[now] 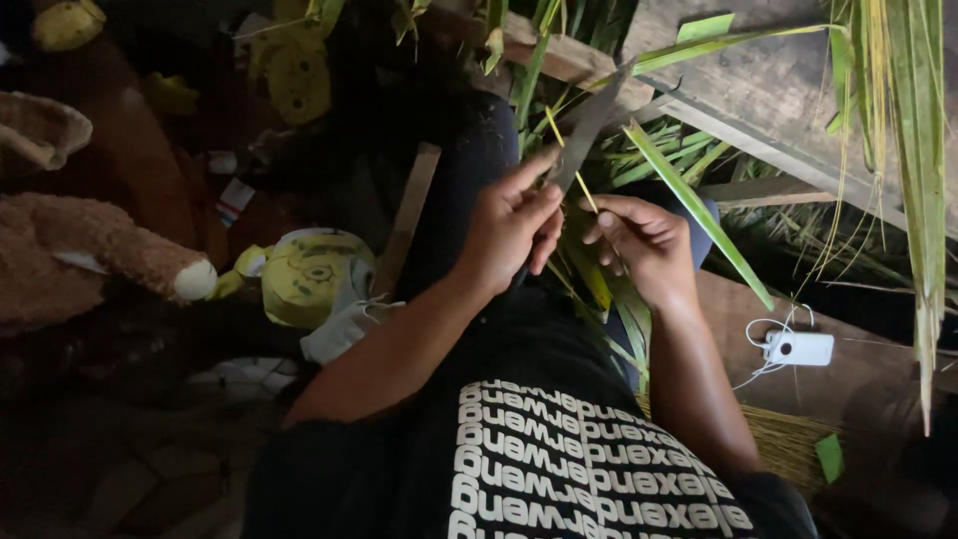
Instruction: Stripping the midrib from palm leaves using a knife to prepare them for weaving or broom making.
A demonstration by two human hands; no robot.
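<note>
1. A wooden platform [768, 90] fills the upper right of the frame, with long green palm leaves [898, 150] hanging down its right edge.
2. The person sits at centre in a black printed shirt [559, 459], dark-trousered knees pointing up the frame.
3. A brown plush toy [90, 260] lies at the left edge, and a yellow cartoon-faced bag [314, 274] sits just right of it.
4. The left hand [511, 225], at centre, is closed round the handle of a long dark knife [589, 125], the blade slanting to the upper right.
5. The right hand [644, 240], just beside it, pinches a thin yellowish leaf strip [569, 160] that crosses the blade.
6. A small white charger [798, 347] with its cable lies at right.
</note>
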